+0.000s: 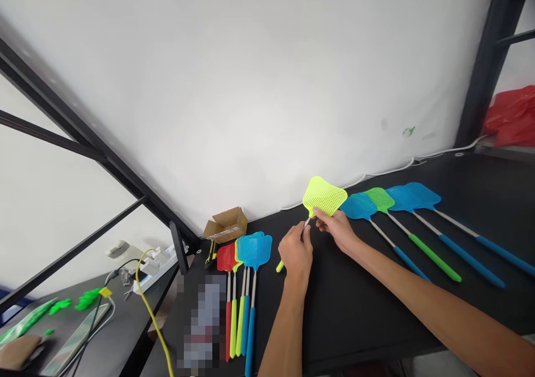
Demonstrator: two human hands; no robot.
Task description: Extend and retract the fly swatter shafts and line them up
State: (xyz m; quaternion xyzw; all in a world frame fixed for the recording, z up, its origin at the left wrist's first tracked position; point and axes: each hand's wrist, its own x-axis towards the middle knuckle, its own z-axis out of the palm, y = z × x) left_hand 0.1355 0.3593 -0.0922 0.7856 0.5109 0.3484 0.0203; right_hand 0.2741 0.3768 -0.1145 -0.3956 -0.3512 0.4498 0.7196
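Observation:
A yellow fly swatter (324, 195) is held up over the black table, its mesh head tilted towards the wall. My left hand (296, 250) is closed round its metal shaft, and the yellow handle end pokes out below that hand. At the neck of the mesh head, my right hand (334, 228) pinches with thumb and fingers. Left of my hands lies a group of swatters: a red swatter (226, 258), yellow ones partly covered, and a blue swatter (262, 250) on top. To the right, several blue swatters and one green swatter (432, 257) lie fanned out.
An open cardboard box (228, 225) stands against the wall. A white cable (388, 171) runs along the table's back edge. On the left, a lower table holds a power strip (156, 268) and green pieces (87, 299). Black metal posts (480, 71) frame both sides.

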